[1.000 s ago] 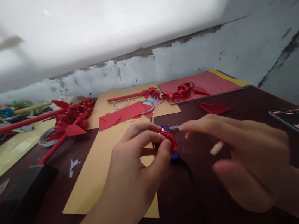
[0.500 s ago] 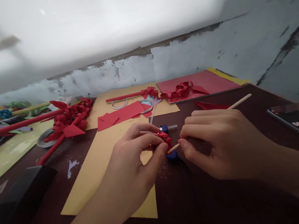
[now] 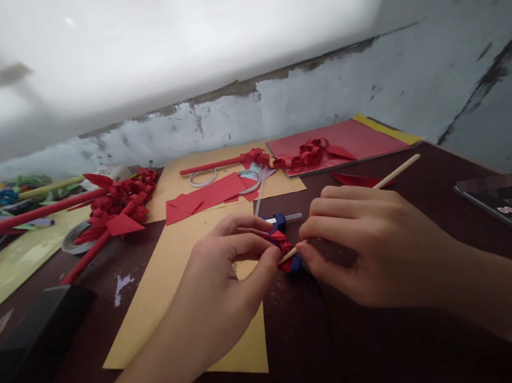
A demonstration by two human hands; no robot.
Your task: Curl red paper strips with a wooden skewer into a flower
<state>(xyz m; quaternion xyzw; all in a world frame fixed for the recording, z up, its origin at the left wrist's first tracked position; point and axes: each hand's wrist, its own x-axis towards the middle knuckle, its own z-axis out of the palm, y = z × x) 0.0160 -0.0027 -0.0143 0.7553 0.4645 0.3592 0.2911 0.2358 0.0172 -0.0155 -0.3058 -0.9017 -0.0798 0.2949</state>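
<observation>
My left hand (image 3: 224, 277) pinches a small red folded paper piece (image 3: 279, 237) between thumb and fingers, its left side hidden behind them. In my right hand (image 3: 371, 244) is a thin wooden stick (image 3: 397, 171), gripped near its lower end and slanting up to the right. The stick's tip touches the red paper beside my left thumb. Behind and below the paper lies a blue glue gun (image 3: 295, 264), mostly covered, with a clear glue stick (image 3: 293, 216) jutting out to the right.
Red paper flowers on stems (image 3: 120, 206) lie at the left, near a black box (image 3: 36, 336). Tape rolls (image 3: 204, 177), red paper strips (image 3: 208, 197) and yellow card (image 3: 156, 298) cover the middle. A phone (image 3: 507, 216) rests at the right; a peeling wall closes the back.
Both hands have shifted slightly left with the paper and the stick. The stick's tip has moved closer to my left thumb, and more of the blue glue gun shows.
</observation>
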